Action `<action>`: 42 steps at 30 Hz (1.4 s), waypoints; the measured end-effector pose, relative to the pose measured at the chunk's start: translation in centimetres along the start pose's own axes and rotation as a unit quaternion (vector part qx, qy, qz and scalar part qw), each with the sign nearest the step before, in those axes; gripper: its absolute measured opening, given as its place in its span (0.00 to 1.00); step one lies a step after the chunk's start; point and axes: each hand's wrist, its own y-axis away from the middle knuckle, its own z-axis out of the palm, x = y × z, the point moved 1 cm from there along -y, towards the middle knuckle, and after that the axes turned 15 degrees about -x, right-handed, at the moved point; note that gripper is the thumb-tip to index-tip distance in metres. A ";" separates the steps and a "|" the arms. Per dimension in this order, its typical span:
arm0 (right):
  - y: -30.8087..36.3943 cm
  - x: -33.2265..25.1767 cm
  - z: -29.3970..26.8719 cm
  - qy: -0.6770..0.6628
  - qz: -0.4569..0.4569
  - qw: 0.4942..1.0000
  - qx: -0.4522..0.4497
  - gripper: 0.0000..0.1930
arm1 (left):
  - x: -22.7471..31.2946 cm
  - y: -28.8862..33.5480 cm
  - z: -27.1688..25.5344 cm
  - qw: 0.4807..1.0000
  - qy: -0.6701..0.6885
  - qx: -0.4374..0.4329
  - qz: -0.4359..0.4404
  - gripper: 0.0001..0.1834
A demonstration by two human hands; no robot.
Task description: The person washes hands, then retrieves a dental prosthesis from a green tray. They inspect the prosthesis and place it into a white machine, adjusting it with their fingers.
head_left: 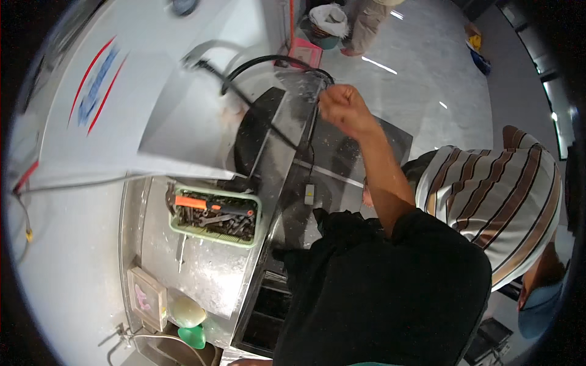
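Observation:
My right hand (345, 110), bare arm stretched forward from a black sleeve, is closed in a fist around a black hose (274, 58). The hose arcs leftward above the metal worktop and also drops below the fist. Beneath it, a straight black rod (244, 100) slants across a shiny sheet-metal panel (189, 131). A small white box (309, 194) lies at the end of a thin dark cord below my right hand. Only a sliver of skin at the bottom edge, probably my left hand (249, 362), shows; its fingers are hidden.
A green basket (213, 236) of wrenches and an orange-black tool (210, 205) stands on the steel counter (213, 287). Near the sink (168, 351) are a framed box (146, 299) and green scoop (192, 337). A striped-shirted person (500, 201) is close on my right; another (368, 27) stands ahead.

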 end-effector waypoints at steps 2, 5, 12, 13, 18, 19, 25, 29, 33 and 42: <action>0.1 3.3 -7.4 0.096 0.143 0.972 0.161 0.08 | 6.6 -2.2 5.7 0.993 0.072 -0.084 0.050 0.16; 1.9 9.6 -16.4 0.202 0.302 0.868 0.337 0.15 | 16.3 -5.3 14.5 0.949 0.170 -0.236 0.124 0.16; 5.2 17.2 -25.3 0.050 0.392 0.859 0.327 0.25 | 35.4 -7.2 33.2 0.798 0.238 -0.514 0.208 0.16; 5.0 17.5 -26.9 0.024 0.408 0.845 0.345 0.25 | 37.7 -7.3 35.8 0.779 0.232 -0.542 0.212 0.16; 3.4 18.4 -37.7 0.013 0.410 0.832 0.373 0.26 | 48.6 -6.9 49.2 0.694 0.161 -0.660 0.236 0.15; 2.5 19.9 -40.4 0.140 0.444 0.809 0.359 0.25 | 50.9 -7.0 51.4 0.675 0.138 -0.681 0.248 0.15; 6.3 15.8 -51.5 -0.022 0.325 0.799 0.506 0.21 | 67.7 -7.6 67.3 0.607 0.052 -0.734 0.299 0.16; 13.8 16.9 -62.1 -0.006 0.342 0.718 0.606 0.19 | 81.6 -6.7 73.5 0.575 0.049 -0.752 0.318 0.16; 20.6 12.0 -71.5 0.062 0.342 0.627 0.697 0.15 | 89.3 -4.8 79.6 0.560 0.051 -0.772 0.295 0.16; 21.4 -3.6 -99.5 0.107 0.463 0.665 0.575 0.47 | 91.2 -2.5 82.9 0.562 -0.029 -0.803 0.195 0.17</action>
